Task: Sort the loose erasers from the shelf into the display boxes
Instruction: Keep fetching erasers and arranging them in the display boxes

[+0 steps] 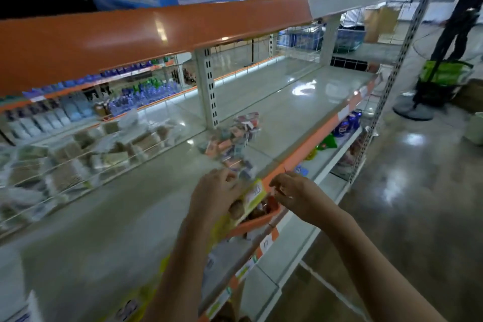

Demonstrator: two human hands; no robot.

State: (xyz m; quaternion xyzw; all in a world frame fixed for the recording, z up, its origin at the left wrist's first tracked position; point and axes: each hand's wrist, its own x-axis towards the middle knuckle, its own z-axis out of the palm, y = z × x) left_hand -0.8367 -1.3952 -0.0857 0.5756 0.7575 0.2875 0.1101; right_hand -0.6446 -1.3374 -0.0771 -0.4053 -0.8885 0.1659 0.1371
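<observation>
Head view: left hand [215, 191] grips the far end of an orange and yellow cardboard display box [254, 213] at the front edge of the grey metal shelf [104, 230]. Right hand [292, 192], fingers curled, hovers just beside the box; whether it pinches anything cannot be told. Loose, colourfully wrapped erasers [235, 138] lie heaped just beyond both hands.

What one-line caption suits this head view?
Both hands, left and right, hold an orange display box at the shelf edge, near loose erasers.
</observation>
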